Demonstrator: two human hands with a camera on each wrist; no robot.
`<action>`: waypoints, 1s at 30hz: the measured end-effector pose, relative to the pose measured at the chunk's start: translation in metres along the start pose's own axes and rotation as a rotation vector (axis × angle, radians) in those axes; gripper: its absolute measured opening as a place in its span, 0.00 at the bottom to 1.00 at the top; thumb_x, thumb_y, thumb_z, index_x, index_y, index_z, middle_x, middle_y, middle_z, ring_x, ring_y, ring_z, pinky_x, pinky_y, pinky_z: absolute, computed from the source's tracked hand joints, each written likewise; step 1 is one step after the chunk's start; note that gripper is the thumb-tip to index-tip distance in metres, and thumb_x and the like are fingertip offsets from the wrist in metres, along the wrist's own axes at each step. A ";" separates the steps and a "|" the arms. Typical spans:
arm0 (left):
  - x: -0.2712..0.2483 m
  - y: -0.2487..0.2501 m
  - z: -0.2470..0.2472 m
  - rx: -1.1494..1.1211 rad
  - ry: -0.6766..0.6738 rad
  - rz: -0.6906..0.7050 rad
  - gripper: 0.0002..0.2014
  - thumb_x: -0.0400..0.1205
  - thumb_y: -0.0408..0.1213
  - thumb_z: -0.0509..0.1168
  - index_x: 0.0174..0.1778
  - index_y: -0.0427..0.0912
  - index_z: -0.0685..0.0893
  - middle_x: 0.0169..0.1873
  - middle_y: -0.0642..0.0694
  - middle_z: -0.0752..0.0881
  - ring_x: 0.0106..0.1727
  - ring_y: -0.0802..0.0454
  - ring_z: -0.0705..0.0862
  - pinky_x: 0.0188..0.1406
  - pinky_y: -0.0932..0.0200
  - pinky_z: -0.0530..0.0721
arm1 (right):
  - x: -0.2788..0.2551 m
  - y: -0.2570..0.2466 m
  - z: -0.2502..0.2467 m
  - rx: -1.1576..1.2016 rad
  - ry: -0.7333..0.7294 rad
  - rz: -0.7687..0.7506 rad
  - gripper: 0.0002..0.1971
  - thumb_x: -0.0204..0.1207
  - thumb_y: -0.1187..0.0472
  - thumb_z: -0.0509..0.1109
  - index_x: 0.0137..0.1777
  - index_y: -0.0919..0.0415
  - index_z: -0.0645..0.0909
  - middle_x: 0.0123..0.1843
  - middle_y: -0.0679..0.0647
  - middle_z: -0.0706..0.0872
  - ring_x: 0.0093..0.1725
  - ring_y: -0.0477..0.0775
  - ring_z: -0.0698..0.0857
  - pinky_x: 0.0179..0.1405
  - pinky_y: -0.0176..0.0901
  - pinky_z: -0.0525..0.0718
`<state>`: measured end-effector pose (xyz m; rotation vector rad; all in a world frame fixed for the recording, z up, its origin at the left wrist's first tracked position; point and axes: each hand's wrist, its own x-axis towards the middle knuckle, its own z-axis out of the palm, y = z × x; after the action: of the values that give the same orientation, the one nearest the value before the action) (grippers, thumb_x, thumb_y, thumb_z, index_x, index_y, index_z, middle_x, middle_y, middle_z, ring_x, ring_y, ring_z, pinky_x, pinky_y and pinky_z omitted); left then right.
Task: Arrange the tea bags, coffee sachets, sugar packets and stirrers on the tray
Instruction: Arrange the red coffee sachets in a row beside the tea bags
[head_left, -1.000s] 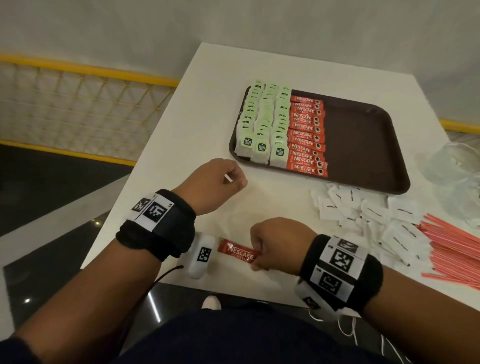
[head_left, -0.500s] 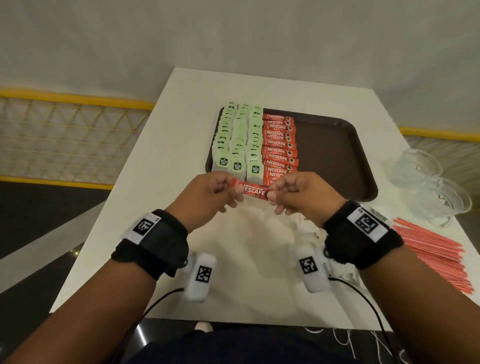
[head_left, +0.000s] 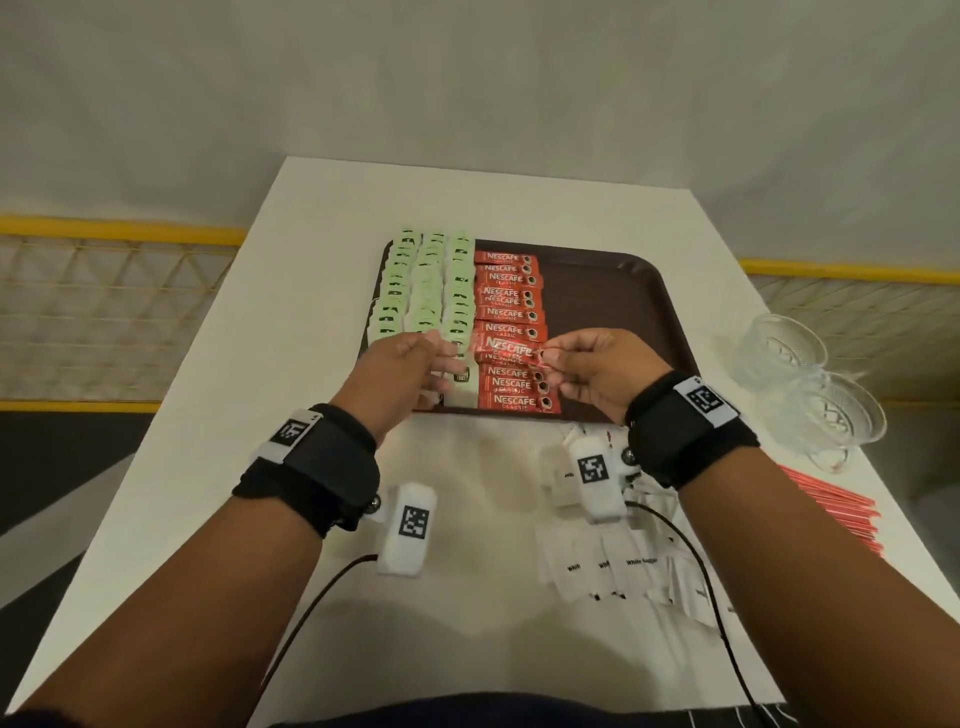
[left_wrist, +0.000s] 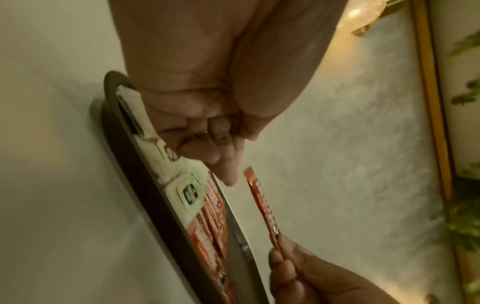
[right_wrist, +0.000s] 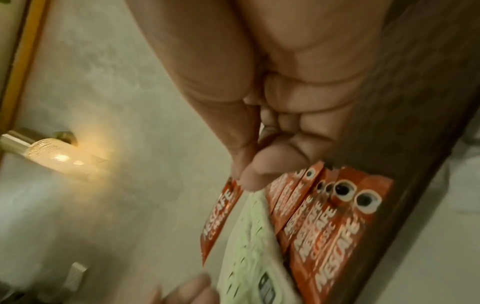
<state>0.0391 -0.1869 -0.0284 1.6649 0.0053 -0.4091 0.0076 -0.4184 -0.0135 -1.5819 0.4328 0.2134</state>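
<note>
A red coffee sachet (head_left: 511, 351), lifted from the table's near edge a second ago, is now held over the tray (head_left: 613, 291) above the sachet row, pinched by the right hand (head_left: 597, 371), the left hand (head_left: 400, 371) released and loosely open.

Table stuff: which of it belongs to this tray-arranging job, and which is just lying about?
Part of the job:
tray
tea bags
coffee sachets
held sachet
sugar packets
stirrers

Just lying about:
glass bowls
yellow railing
</note>
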 end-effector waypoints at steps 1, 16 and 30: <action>0.004 -0.002 -0.005 0.131 0.076 0.062 0.15 0.89 0.44 0.57 0.55 0.38 0.85 0.47 0.45 0.90 0.41 0.52 0.84 0.40 0.57 0.85 | 0.006 0.000 -0.003 -0.013 0.037 0.026 0.03 0.78 0.69 0.71 0.49 0.65 0.85 0.34 0.56 0.88 0.31 0.47 0.84 0.29 0.34 0.84; 0.031 -0.042 -0.061 0.659 0.297 -0.043 0.16 0.81 0.36 0.71 0.64 0.37 0.81 0.55 0.37 0.87 0.49 0.37 0.89 0.58 0.41 0.86 | 0.054 -0.007 0.003 -0.543 0.183 0.251 0.10 0.77 0.57 0.75 0.47 0.64 0.81 0.43 0.59 0.88 0.36 0.52 0.82 0.43 0.43 0.84; 0.024 -0.042 -0.062 0.659 0.267 0.002 0.16 0.82 0.33 0.70 0.64 0.35 0.80 0.51 0.39 0.85 0.48 0.42 0.84 0.52 0.51 0.83 | 0.048 -0.013 0.012 -0.706 0.240 0.220 0.18 0.76 0.48 0.74 0.53 0.64 0.82 0.50 0.60 0.90 0.42 0.54 0.84 0.58 0.52 0.87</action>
<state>0.0682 -0.1266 -0.0703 2.3611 0.0732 -0.1877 0.0573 -0.4135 -0.0213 -2.2645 0.7766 0.3734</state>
